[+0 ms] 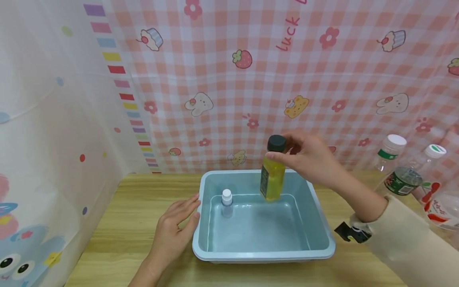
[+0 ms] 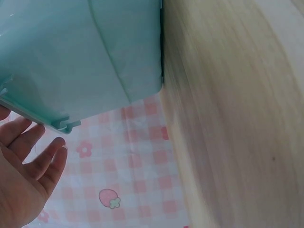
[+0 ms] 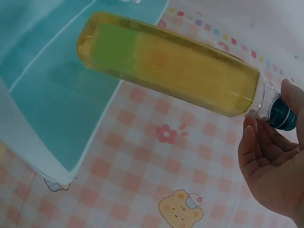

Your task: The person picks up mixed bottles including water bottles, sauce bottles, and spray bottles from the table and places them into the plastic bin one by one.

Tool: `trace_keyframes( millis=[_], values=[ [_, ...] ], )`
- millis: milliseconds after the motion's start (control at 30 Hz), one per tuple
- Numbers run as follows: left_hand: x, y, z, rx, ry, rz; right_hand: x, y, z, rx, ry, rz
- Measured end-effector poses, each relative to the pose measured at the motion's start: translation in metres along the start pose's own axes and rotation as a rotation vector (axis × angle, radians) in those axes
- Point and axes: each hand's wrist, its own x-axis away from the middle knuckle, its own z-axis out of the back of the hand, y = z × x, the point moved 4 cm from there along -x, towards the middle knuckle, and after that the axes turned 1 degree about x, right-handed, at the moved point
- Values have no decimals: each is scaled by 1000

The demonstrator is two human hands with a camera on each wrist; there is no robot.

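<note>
We see a bottle [image 1: 274, 179] of yellow liquid hanging nearly upright over the rear of a pale blue tub [image 1: 263, 254], a little right of its middle. A dark green cap [image 1: 277, 142] tops it, and a dark label faces left. We cannot tell how close its base comes to the tub's floor.

The right hand [image 1: 308, 157] holds the bottle from above: its grip pinches the cap and neck between thumb and fingers. The left hand [image 1: 176, 223] grasps nothing; its grip is loose, the fingers extended against the tub's left rim.

Inside the tub, toward the left, we see a vial [image 1: 227, 204] with a white cap, standing upright. The tub sits on a wooden counter [image 1: 143, 211].

To our right, beyond the cream sleeve [image 1: 408, 235], we make out several clear bottles [image 1: 387, 154], two of them with white caps; the sleeve and forearm partly hide them. One label is dark green, another red and white with cherries.

Behind the counter hangs a pink checked cloth [image 1: 222, 83] printed with flowers, strawberries and cupcakes. On our left hangs a white cloth [image 1: 53, 111] with coloured dots and a blue cartoon figure.
</note>
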Motion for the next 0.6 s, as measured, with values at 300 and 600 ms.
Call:
trace_keyframes(
  millis=[300,600],
  values=[
    [0,2,1,-4,18,-25,-4,4,-14,84,-47,30],
    [-1,5,2,-6,34,-48,-5,5,-35,120,-158,41]
  ],
)
